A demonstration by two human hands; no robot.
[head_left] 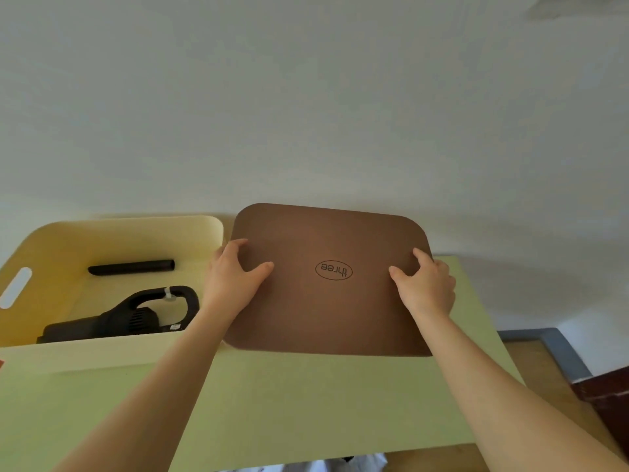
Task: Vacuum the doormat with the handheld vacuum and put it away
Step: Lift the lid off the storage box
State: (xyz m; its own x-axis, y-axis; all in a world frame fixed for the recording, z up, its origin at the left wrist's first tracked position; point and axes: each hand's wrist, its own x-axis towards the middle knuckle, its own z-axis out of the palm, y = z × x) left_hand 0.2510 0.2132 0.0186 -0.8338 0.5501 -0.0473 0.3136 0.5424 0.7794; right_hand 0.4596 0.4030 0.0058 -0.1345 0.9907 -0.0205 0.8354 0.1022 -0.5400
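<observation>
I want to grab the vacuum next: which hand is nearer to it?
Left. The left hand grips the doormat's edge beside the bin holding the handheld vacuum; the right hand grips the far edge.

One brown doormat, two hands, one handheld vacuum, one nozzle tube, one yellow bin

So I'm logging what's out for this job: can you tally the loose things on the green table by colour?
Brown: 1, the mat, gripped at its sides by the left hand and right hand.
Black: 2, the handheld vacuum and the nozzle tube, both inside the bin.
Cream-yellow: 1, the bin.
Total: 4
</observation>
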